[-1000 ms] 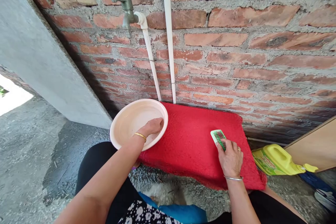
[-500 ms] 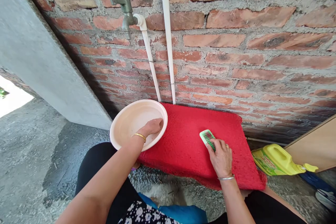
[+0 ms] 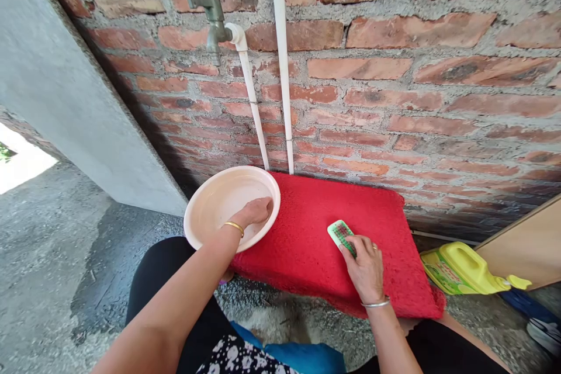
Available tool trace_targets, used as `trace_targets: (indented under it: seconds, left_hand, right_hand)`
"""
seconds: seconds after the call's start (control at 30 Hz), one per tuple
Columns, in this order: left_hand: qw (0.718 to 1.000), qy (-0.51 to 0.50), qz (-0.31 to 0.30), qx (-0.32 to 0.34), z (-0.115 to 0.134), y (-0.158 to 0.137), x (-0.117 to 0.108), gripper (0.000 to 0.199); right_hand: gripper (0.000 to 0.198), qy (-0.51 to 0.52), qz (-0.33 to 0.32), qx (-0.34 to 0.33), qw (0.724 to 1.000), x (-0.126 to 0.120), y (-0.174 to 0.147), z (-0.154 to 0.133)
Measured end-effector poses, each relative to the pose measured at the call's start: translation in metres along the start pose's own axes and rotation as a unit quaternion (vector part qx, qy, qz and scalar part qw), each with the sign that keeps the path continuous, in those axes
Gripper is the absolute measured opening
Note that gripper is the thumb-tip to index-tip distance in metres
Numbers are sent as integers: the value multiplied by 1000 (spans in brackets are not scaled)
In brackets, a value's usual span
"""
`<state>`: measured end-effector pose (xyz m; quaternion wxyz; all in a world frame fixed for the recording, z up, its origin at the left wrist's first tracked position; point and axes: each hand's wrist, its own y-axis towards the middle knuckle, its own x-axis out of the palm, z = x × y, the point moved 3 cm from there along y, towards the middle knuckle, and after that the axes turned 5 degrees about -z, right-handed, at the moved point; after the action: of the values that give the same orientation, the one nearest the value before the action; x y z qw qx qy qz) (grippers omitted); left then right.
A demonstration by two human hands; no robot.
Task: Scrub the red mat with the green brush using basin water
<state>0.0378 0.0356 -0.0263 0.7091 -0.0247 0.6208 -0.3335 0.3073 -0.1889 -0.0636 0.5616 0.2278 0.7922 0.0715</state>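
A red, fuzzy cloth (image 3: 307, 210) lies spread over a low surface against the wall. My right hand (image 3: 366, 266), a silver bangle at its wrist, is closed around a small green-and-white scrub brush (image 3: 338, 232) on the cloth. To the left stands a cream plastic basin (image 3: 197, 210), tilted a little and overlapping the cloth's left end. Inside it, by the right wall, my left hand (image 3: 256, 210) has its fingers curled closed. What those fingers hold, if anything, is hidden.
A metal tap (image 3: 214, 17) on a white pipe (image 3: 249, 87) sticks out of the brick wall above the basin. A grey slab (image 3: 100, 99) leans at the left. On the right, a yellow detergent jug (image 3: 464, 269) lies near a wooden board (image 3: 526, 239).
My right hand and the brush have shifted slightly left across the cloth. My left hand stays in the same place inside the basin.
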Motion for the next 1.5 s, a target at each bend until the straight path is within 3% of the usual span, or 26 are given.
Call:
trace_targets:
  seconds: [0.13, 0.3, 0.43, 0.8, 1.5]
  left_hand:
    - [1000, -4, 2, 1, -2, 1, 1, 22]
    - [1000, -13, 6, 8, -5, 5, 4, 21]
    - [1000, -8, 4, 8, -5, 7, 5, 21]
    - [1000, 13, -3, 3, -3, 3, 1, 23]
    - [1000, 29, -13, -3, 0, 2, 0, 26]
  right_hand:
    - [35, -26, 0, 0, 1000, 2, 5, -4]
    - [44, -93, 52, 56, 993, -10, 7, 24]
    - [52, -86, 65, 72, 992, -16, 4, 37]
    - [45, 9, 26, 22, 999, -1, 2, 3]
    - [40, -36, 41, 13, 998, 0, 2, 1]
